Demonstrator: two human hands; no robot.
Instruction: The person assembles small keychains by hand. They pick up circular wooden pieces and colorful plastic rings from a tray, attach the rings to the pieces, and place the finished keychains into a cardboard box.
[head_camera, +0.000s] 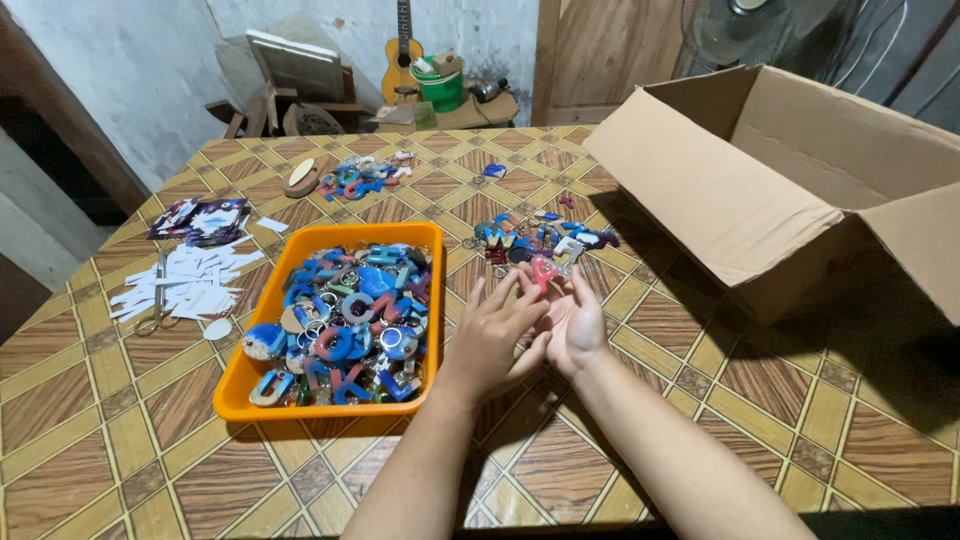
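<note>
Both hands raised together over the patterned counter, pinching one small red-pink letter-shaped keychain charm.

Left hand just beside the right hand, palms touching near the base; left fingers spread and stretched upward, tips reaching the small red-pink letter-shaped keychain charm, right fingers closed on it from the other side. Charm held above the tan-and-brown tiled counter, just in front of a loose heap of coloured resin letter charms. Left of the hands, a shallow orange plastic tray packed with more blue, pink and red letter charms. Farther left, white paper cut-outs with steel scissors lying on them. On the right, a large open brown cardboard box. Another small pile of charms near the far edge.
</note>
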